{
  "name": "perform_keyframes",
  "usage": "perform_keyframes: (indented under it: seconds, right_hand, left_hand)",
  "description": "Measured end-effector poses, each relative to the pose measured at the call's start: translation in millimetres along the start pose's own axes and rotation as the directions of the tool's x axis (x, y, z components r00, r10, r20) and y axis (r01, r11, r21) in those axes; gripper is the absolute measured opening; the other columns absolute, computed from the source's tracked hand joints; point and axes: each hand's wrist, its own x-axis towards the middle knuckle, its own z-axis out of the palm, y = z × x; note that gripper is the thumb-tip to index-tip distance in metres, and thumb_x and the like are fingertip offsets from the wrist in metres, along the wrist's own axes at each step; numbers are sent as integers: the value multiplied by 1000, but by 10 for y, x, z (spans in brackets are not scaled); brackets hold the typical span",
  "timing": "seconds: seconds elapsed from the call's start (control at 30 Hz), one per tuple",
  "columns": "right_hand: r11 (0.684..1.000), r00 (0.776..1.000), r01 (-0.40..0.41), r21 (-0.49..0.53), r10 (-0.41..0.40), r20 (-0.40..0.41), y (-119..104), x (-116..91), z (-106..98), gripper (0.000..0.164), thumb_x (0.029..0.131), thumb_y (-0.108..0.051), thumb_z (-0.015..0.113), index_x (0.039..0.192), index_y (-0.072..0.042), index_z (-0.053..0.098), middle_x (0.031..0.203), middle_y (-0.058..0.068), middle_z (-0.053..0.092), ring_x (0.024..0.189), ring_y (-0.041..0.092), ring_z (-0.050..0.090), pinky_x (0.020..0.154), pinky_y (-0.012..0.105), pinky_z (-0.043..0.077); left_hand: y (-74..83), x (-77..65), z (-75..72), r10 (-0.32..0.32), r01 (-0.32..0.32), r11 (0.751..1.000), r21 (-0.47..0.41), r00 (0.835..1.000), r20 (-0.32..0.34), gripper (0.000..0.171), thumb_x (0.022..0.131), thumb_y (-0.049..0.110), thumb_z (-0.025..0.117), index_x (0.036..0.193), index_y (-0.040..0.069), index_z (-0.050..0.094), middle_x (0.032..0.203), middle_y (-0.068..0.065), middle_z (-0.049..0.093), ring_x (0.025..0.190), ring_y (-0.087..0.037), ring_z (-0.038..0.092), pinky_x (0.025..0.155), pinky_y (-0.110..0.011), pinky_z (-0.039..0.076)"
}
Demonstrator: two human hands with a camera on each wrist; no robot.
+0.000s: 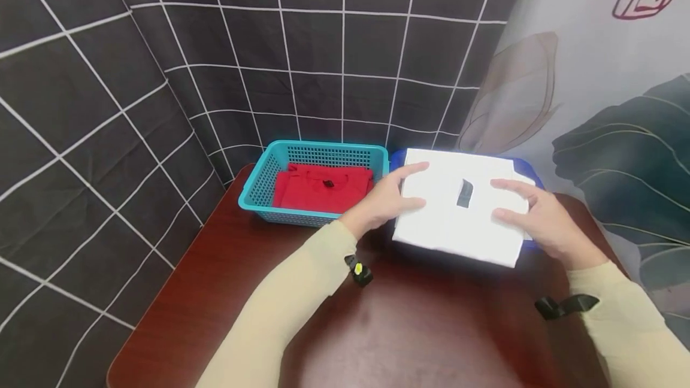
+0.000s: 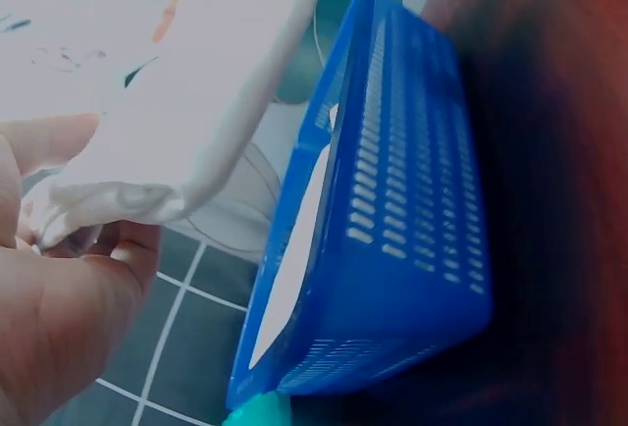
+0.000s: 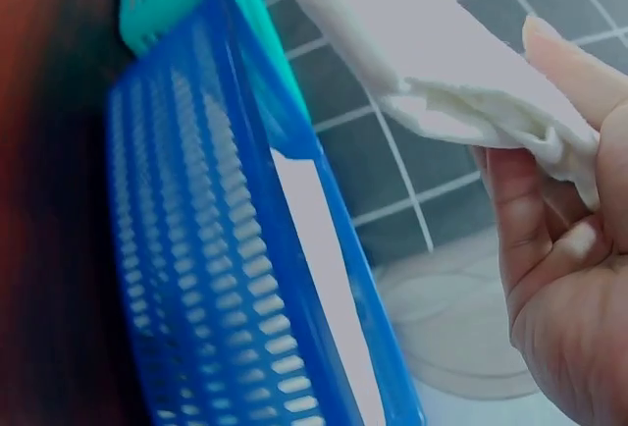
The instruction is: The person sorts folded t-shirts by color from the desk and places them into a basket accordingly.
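A folded white shirt [image 1: 453,229] with a small dark patch is held up by both hands over the blue basket [image 1: 525,167]. My left hand [image 1: 385,199] grips its left edge, thumb and fingers on opposite faces. On the other side, my right hand [image 1: 541,220] pinches the right edge the same way. Both wrist views show the shirt's thick folded edge [image 2: 211,166] above the basket rim, apart from it. Inside the blue basket lies more white cloth [image 3: 324,259], mostly hidden from the head view by the held shirt.
To the left stands a teal basket [image 1: 312,218] with folded red shirts [image 1: 318,196] in it, side by side with the blue one. Both baskets sit at the back of a brown table [image 1: 226,292]. Behind them hangs a dark gridded curtain [image 1: 372,47]; a patterned pale one hangs right.
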Motion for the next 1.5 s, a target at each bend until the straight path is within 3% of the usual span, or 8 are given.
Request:
perform_keyframes:
  seconds: [0.1,0.27,0.5,0.63,0.87,1.13,1.33,1.5]
  right_hand:
    - [999,1000,6,-39,-6,-1,45,136,-104,64,85,-24,74,143,-20,46,129,-2,50,90,12,63,63,27,55]
    - [992,1000,21,-126,-21,-2,133,333,-266,67,87,-29,73,146,-21,43,150,3,37,131,7,29,79,5,40]
    - [984,998,-46,-170,53,35,200,520,-364,74,85,-39,72,149,-26,37,156,11,26,133,28,26,77,6,35]
    - [979,996,-65,-192,76,52,251,601,-372,75,84,-42,72,149,-23,38,155,12,28,135,30,27,88,16,35]
    - [973,983,-137,-184,157,97,374,621,-329,82,83,-49,71,150,-19,35,155,19,25,136,40,24,102,58,27]
    - [973,972,-158,-167,183,148,414,643,-241,85,84,-44,72,152,-15,30,156,21,20,141,44,16,105,66,19]
    - [964,969,-155,-215,190,155,437,607,-207,90,84,-47,70,153,-11,25,151,27,26,131,50,32,101,63,31]
    - [946,982,-97,-309,140,123,396,515,-218,92,84,-50,69,153,-9,23,149,30,28,130,52,34,100,65,31]
  left_hand:
    - [29,154,10,2,-2,1000,15,1000,-13,74,81,11,77,142,37,45,142,11,42,131,-13,37,81,-28,54]
    - [62,365,59,-30,32,998,55,999,-35,76,81,17,78,144,41,42,145,16,40,138,-12,31,95,-32,48]
    - [-43,592,120,-64,68,996,49,994,-85,78,80,13,78,145,36,42,148,14,39,140,-11,29,109,-38,34]
    - [-119,655,186,-106,109,994,19,988,-115,77,80,10,78,144,35,44,148,11,40,138,-12,32,104,-34,39]
    - [-225,647,304,-185,188,982,16,976,-115,79,78,12,79,144,36,43,148,10,40,137,-14,35,105,-36,38]
    - [-264,591,285,-219,236,963,132,967,-129,78,80,20,79,147,33,39,149,8,39,139,-16,33,108,-39,35]
    - [-258,468,108,-112,127,908,400,992,-61,81,84,32,75,151,30,31,151,2,39,134,-18,42,104,-37,40]
    - [-263,265,-149,-74,74,905,418,997,-16,82,84,36,74,151,36,27,148,-5,43,125,-22,52,90,-34,52]
